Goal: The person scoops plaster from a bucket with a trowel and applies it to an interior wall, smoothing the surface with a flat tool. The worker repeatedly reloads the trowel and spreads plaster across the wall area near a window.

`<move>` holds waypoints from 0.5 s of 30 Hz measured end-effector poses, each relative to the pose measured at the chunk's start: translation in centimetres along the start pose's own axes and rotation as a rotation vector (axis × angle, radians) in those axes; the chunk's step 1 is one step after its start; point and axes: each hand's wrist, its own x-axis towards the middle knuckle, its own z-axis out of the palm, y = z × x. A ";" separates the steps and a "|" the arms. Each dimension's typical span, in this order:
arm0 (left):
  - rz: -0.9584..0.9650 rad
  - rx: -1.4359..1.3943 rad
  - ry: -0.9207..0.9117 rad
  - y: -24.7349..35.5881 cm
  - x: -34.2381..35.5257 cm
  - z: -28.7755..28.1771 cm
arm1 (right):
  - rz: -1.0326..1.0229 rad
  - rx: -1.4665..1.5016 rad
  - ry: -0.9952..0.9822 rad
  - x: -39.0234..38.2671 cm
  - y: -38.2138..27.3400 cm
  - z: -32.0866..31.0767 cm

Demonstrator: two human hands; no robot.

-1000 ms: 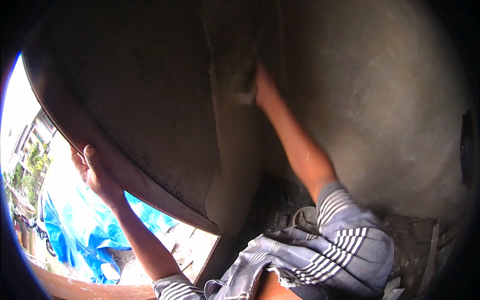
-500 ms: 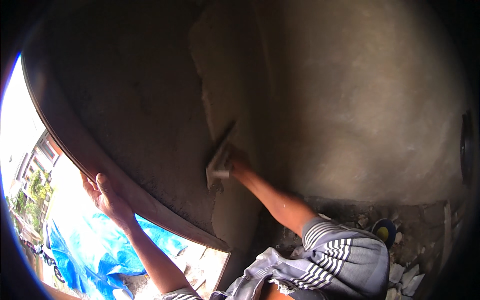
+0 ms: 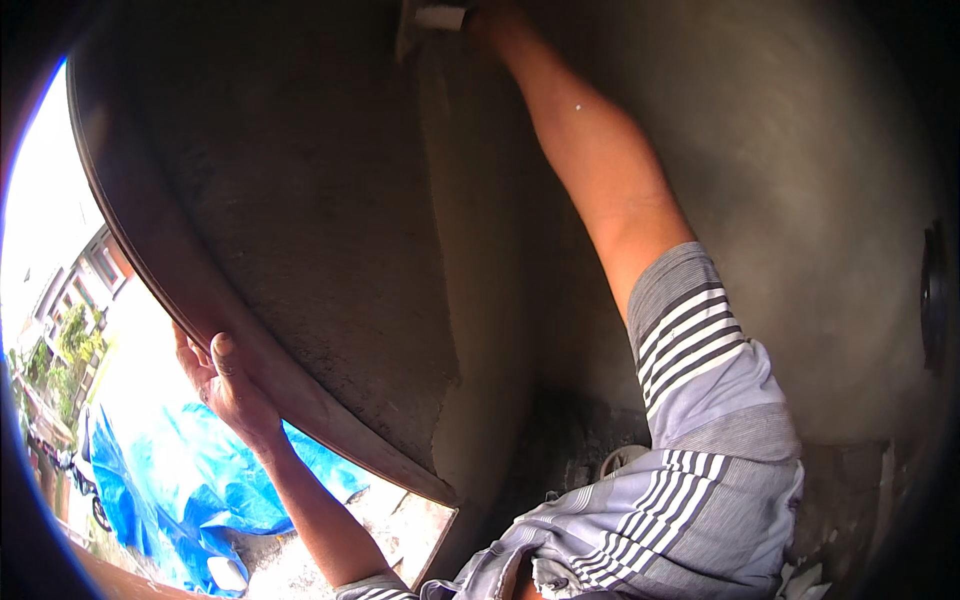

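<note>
At the left, my left hand (image 3: 238, 396) grips the edge of a brown frame (image 3: 300, 390) that borders the opening, thumb on the near face and fingers behind it. My right arm reaches far up, and my right hand (image 3: 492, 22) is closed around the pale handle of a plastering float (image 3: 405, 35) at the top edge of the view. The float's blade is partly cut off there and lies against or close to the wall. Below it runs dark grey plaster (image 3: 320, 240), which meets a lighter brownish strip (image 3: 480, 300) along an uneven vertical line.
A lighter plastered wall (image 3: 780, 230) stands to the right. Outside the opening lie a blue tarp (image 3: 190, 470), plants (image 3: 75, 350) and a building. Pale rubble pieces (image 3: 803, 582) lie at the lower right. A dark round object (image 3: 935, 295) sits at the right rim.
My right hand has moved the float up the wall, from mid-view to the top edge, and the arm has stretched out. My left hand stays on the frame.
</note>
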 end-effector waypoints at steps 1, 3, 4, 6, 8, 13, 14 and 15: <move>-0.010 -0.008 -0.004 0.0 -0.1 0.1 | 0.000 -0.001 0.000 1.1 0.1 -0.7; 0.020 0.030 0.004 -0.1 0.0 0.2 | 0.020 0.004 -0.001 1.3 1.4 -1.3; 0.035 0.049 0.004 -0.2 0.0 0.4 | 0.034 0.011 -0.002 1.2 2.4 -1.4; 0.021 0.079 0.020 -0.5 0.0 0.1 | 0.086 0.010 -0.011 -0.2 4.9 -1.2; 0.020 0.111 0.030 -0.8 0.2 -0.4 | 0.159 0.019 -0.021 -1.6 7.6 -0.8; 0.047 0.251 0.062 -0.9 0.1 -0.4 | 0.274 0.012 -0.044 -3.0 12.4 0.5; 0.054 0.274 0.052 -0.8 0.0 -0.5 | 0.282 -0.004 -0.046 -3.2 13.0 1.0; 0.046 0.316 0.070 -1.0 -0.1 -0.7 | 0.277 -0.027 -0.044 -2.9 13.5 1.4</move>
